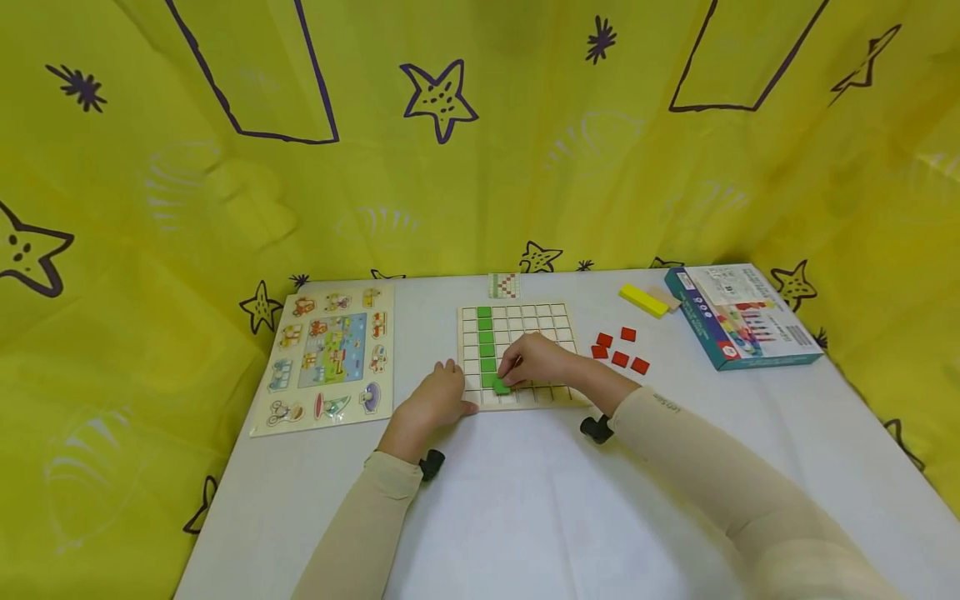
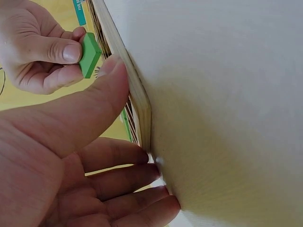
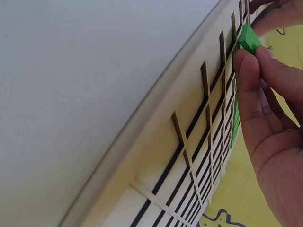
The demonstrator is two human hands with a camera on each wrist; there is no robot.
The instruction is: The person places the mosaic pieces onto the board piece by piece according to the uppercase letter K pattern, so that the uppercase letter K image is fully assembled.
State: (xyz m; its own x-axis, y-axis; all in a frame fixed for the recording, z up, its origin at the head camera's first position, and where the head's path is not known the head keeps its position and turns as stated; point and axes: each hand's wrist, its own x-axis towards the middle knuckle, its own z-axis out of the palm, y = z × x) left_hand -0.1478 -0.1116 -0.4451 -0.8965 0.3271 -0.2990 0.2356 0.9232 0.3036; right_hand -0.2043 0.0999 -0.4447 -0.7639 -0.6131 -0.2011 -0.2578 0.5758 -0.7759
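A wooden grid board (image 1: 525, 321) lies on the white table, with several green tiles (image 1: 487, 337) filling one column near its left side. Between thumb and fingers, my right hand (image 1: 542, 360) pinches a square green tile (image 3: 248, 39) over the near end of that column. The tile is tilted in both wrist views. My left hand (image 1: 438, 395) rests at the board's near left corner. In the left wrist view, its thumb (image 2: 102, 90) lies against the near edge, and its fairly straight fingers (image 2: 128, 179) reach along the left side with their tips down at the table.
Several red tiles (image 1: 628, 334) lie loose right of the board. Beyond them are a yellow block (image 1: 643, 301), a beige piece (image 1: 664, 297) and a box (image 1: 757, 321). A small pattern card (image 1: 504, 286) sits behind the board. On the left lies a picture puzzle (image 1: 330, 354).
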